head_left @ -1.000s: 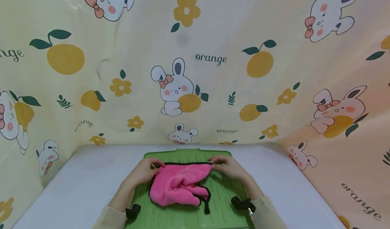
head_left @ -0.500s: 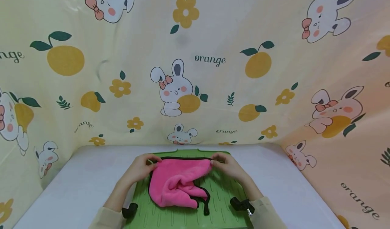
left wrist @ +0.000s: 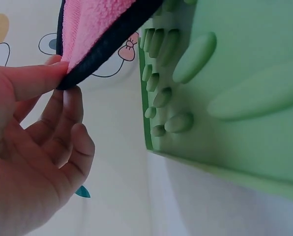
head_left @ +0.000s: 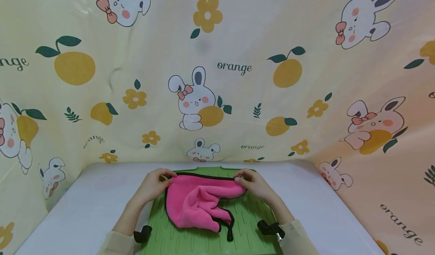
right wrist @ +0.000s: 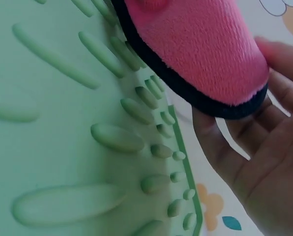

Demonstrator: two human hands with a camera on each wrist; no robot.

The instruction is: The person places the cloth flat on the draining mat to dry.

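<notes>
A pink plush cloth (head_left: 197, 206) with black edging lies bunched over a green ridged board (head_left: 251, 225). My left hand (head_left: 154, 183) pinches its far left corner between thumb and fingers; the left wrist view shows that corner of the cloth (left wrist: 95, 29) lifted. At the far right corner my right hand (head_left: 255, 183) pinches the black-trimmed edge. In the right wrist view, a rounded fold of the cloth (right wrist: 200, 54) hangs in front of the fingers, partly hiding them. The far edge is stretched between both hands, while the middle stays crumpled with a black loop at the near right.
The green board rests on a white table (head_left: 108, 194). Behind and at both sides hangs a curtain (head_left: 238, 96) printed with rabbits and oranges. Each wrist bears a black camera mount (head_left: 270, 228).
My left hand has moved left and away from me with its corner, drawing the far edge longer. At the right, the edge has flopped outward below my right hand.
</notes>
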